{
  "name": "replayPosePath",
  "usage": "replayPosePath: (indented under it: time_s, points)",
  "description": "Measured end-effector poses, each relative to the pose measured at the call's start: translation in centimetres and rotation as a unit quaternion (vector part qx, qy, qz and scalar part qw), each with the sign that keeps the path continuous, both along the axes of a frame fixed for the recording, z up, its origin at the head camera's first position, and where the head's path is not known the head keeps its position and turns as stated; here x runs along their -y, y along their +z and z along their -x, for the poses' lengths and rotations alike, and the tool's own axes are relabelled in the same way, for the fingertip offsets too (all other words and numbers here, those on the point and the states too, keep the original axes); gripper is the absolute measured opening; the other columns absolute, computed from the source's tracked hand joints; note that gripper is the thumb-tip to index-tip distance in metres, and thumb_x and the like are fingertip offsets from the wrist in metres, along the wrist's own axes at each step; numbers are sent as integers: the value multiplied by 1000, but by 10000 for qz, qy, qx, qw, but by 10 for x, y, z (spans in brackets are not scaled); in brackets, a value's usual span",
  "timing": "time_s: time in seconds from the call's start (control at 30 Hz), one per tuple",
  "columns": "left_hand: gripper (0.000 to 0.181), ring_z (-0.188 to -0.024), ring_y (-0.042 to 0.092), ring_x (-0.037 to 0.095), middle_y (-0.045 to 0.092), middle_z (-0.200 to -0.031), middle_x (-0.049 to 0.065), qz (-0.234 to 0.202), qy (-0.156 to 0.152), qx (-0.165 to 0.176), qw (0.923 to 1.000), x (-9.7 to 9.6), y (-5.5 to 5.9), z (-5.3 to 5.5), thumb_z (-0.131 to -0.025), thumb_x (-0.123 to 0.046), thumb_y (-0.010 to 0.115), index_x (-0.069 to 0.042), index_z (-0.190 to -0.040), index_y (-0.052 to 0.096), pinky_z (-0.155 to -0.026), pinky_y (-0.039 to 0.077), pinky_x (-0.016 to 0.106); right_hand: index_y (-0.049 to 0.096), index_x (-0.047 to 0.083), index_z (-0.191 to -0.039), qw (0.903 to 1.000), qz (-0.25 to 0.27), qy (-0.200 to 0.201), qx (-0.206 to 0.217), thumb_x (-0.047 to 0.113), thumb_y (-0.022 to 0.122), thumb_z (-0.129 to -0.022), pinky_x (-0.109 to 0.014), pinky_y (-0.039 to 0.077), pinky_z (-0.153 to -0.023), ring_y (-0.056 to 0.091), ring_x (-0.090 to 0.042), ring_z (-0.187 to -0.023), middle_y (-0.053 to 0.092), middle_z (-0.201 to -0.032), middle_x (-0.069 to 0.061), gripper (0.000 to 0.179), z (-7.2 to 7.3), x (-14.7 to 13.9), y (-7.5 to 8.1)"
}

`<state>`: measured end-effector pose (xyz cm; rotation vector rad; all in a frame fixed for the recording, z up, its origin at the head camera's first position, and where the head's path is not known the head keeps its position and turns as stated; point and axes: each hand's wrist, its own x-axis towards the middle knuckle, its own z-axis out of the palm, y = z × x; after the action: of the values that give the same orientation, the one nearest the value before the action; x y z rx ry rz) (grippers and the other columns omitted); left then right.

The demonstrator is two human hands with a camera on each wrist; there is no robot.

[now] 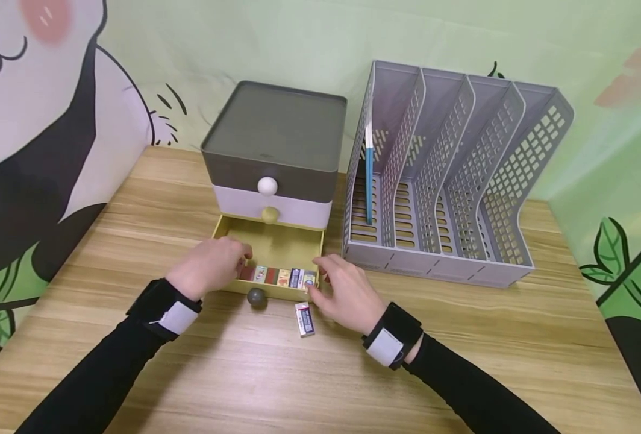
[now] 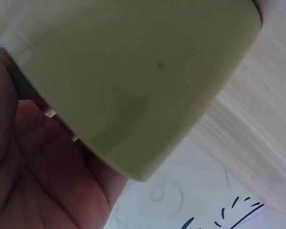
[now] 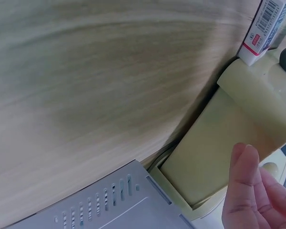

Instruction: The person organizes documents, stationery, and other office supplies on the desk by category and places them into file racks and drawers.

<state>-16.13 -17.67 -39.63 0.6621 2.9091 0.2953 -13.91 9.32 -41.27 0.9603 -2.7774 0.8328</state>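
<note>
A yellow drawer (image 1: 268, 241) stands pulled out at the bottom of a small desktop organizer. Along its front wall runs a row of small erasers (image 1: 284, 277) in different printed sleeves. My left hand (image 1: 209, 268) reaches over the drawer's left front corner, fingers bent down beside the dark red end of the row; its fingertips are partly hidden, and I cannot tell whether they pinch an eraser. At the other end, my right hand (image 1: 347, 292) has loosely extended fingers over the drawer's side wall, thumb right at the last eraser. A single eraser (image 1: 305, 319) lies on the table before the drawer.
Above the open drawer are a white drawer (image 1: 299, 211) and a dark grey top (image 1: 288, 129). A round dark knob (image 1: 256, 298) sticks out of the drawer front. To the right stands a grey file rack (image 1: 440, 253) with a thin blue item (image 1: 369, 181) in its left slot.
</note>
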Motion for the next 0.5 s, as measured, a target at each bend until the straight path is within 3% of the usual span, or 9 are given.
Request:
replayPosePath:
  time_s: [0.13,0.27,0.37,0.5]
  points:
    - [18,-77,64,21,71,-93,11,102,42,-310,9995,-4,3,-8,-86,-4,64,-3,-102,72,-69,54,41,62,-5,-124,9999,144,-19,66,20,67,-87,-26,52,-69,63,-18,-83,66,-101,-12,44,-2,-6,3]
    - [17,-80,65,23,68,-94,9,-246,-47,-852,9960,-11,6,-19,-87,-6,64,-3,-103,70,-73,54,40,63,-3,-123,9996,269,-41,-26,15,65,-87,-28,52,-71,63,-18,-83,66,-100,-12,40,-3,-14,5]
    - [17,-86,64,24,65,-96,7,-634,-210,-1367,9884,-19,6,-28,-88,-6,62,-4,-103,69,-77,53,39,63,-3,-123,9994,316,2,-124,13,65,-87,-28,53,-73,64,-19,-84,66,-100,-12,39,-4,-21,5]
    - [13,-90,60,26,63,-96,6,-1048,-533,-2116,9703,-32,5,-39,-87,-7,64,-5,-99,69,-79,51,38,63,-1,-126,9990,338,145,-264,13,64,-88,-29,53,-75,65,-21,-87,66,-106,-12,41,-6,-31,4]
